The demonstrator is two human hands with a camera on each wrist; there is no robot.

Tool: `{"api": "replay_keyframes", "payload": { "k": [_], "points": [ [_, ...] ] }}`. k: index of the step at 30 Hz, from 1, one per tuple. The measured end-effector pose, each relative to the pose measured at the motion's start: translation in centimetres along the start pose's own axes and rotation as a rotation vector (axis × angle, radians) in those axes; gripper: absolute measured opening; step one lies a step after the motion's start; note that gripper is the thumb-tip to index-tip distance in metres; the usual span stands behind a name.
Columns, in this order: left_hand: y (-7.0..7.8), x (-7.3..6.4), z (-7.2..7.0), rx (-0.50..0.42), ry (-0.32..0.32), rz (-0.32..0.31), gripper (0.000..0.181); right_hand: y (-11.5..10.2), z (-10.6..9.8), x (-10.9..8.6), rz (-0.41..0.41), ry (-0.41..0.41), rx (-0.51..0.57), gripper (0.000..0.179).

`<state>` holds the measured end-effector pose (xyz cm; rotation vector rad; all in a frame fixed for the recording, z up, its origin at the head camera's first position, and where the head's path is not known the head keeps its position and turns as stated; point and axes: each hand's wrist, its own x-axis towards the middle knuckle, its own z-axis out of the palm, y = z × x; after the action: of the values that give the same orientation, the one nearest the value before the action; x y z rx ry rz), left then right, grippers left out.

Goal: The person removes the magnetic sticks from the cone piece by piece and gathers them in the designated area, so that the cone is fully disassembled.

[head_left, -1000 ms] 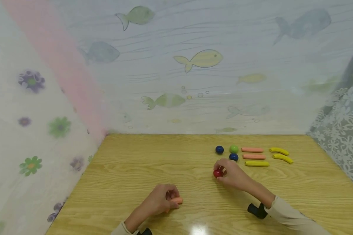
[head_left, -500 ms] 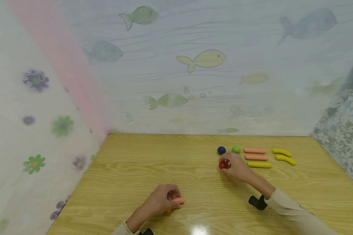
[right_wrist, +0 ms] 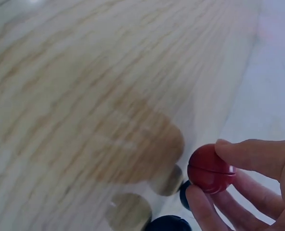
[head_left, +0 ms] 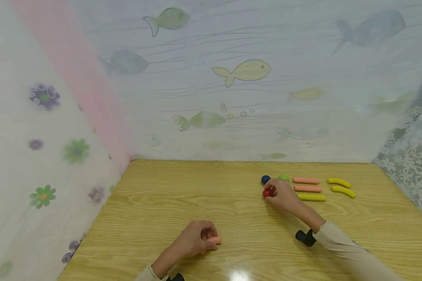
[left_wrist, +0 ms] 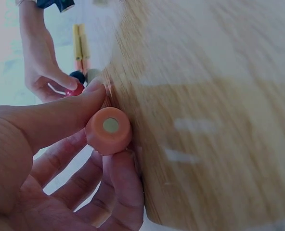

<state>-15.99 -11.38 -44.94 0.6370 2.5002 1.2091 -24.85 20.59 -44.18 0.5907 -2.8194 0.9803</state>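
Note:
My left hand (head_left: pixel 193 239) pinches a peach-coloured rod (head_left: pixel 215 240) low over the front middle of the table. In the left wrist view the rod's round end (left_wrist: pixel 100 140) faces the camera, with a silvery disc set in it. Farther back and right, my right hand (head_left: pixel 285 195) grips a glossy red ball (head_left: pixel 267 193) between thumb and fingers. A seam runs round the red ball (right_wrist: pixel 211 166) in the right wrist view. Just behind it sits a dark blue ball (head_left: pixel 265 179); another dark blue ball (right_wrist: pixel 167 224) is hidden by the hand in the head view.
Partly covered by the right hand is a green ball (head_left: pixel 283 178). To its right lie two peach rods (head_left: pixel 305 180), a straight yellow rod (head_left: pixel 313 198) and two curved yellow rods (head_left: pixel 343 191). Patterned cloth (head_left: pixel 211 93) borders the wooden table (head_left: pixel 183 187).
My right hand has carried the red ball back toward the blue balls, covering one of them in the head view. The left hand keeps its hold on the peach rod, nearly still.

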Motion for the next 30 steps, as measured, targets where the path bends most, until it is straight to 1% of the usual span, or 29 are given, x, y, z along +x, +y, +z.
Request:
{"api": "replay_keyframes", "payload": {
  "k": [8, 22, 26, 30],
  "points": [
    [0.1, 0.0, -0.1, -0.016, -0.006, -0.011, 0.02, 0.3, 0.7, 0.1, 0.014, 0.054, -0.02, 0.022],
    [0.2, 0.0, 0.0, -0.007, 0.001, 0.004, 0.021, 0.3, 1.5, 0.1, 0.083, 0.16, 0.044, 0.025],
    [0.2, -0.1, 0.0, -0.012, 0.003, 0.004, 0.02, 0.2, 1.5, 0.1, 0.096, 0.168, 0.073, 0.024],
    [0.2, -0.1, 0.0, -0.016, 0.005, 0.001, 0.02, 0.2, 1.6, 0.1, 0.094, 0.173, 0.075, 0.022]
  ]
}}
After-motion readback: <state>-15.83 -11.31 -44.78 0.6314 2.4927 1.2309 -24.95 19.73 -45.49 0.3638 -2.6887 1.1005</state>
